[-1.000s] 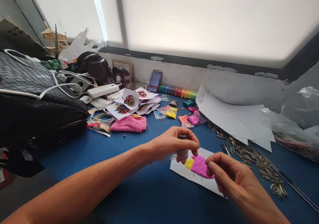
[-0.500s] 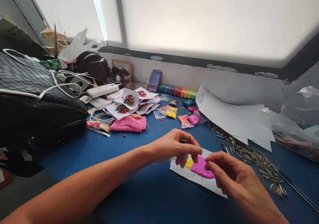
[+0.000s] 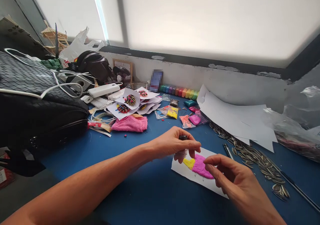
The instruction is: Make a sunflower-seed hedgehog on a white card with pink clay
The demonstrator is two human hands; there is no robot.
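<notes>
My left hand [image 3: 178, 145] is curled over a small clear plastic packet [image 3: 184, 153]. Something dark [image 3: 183, 137] shows between its fingers, apparently in the same packet. Thumb and index finger of my right hand [image 3: 226, 173] are pinched together; any small thing between them is too small to make out. Below both hands lies a white paper card [image 3: 178, 166] with pencil lines. Pressed flat on it are a magenta clay shape [image 3: 200, 166] and a smaller yellow clay piece [image 3: 189, 164] joined at its left.
Sunflower seeds [image 3: 265, 168] lie along the right beside a pen [image 3: 228, 151] and a thin rod [image 3: 300, 193]. Behind are clay packets [image 3: 172, 112], white sheets [image 3: 232, 118], a pink cloth [image 3: 130, 123] and finished seed-and-clay cards [image 3: 130, 99]. A black bag [image 3: 37, 111] fills the left.
My left hand has shifted slightly up and left with the packet, uncovering more of the yellow clay. My right hand stays nearly in place, still pinched.
</notes>
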